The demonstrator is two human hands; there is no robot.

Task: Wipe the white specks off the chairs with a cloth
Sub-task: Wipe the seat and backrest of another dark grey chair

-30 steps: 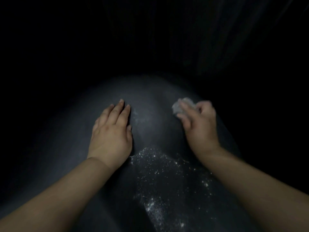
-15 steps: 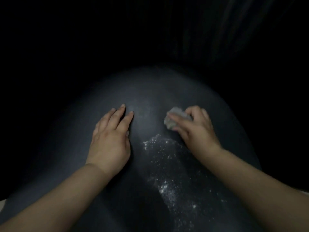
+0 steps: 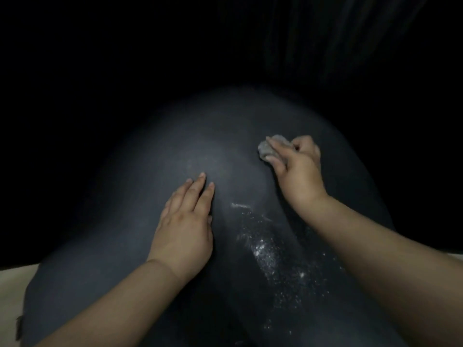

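Specks (image 3: 263,249) of white lay scattered down the dark chair (image 3: 150,184) seat between my forearms, while my right hand (image 3: 298,171) pinched the balled cloth (image 3: 266,149) against the seat well beyond them. My left hand (image 3: 185,221) lay flat, fingers straight and close together, bracing the seat. I judged a dry, crumpled wad could smear or flick the powder off rather than lift it.

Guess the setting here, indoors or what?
Probably a dim indoor room, though little shows. A dark rounded chair surface fills the view, faint vertical folds like a curtain hang behind, and a strip of pale floor shows at lower left.
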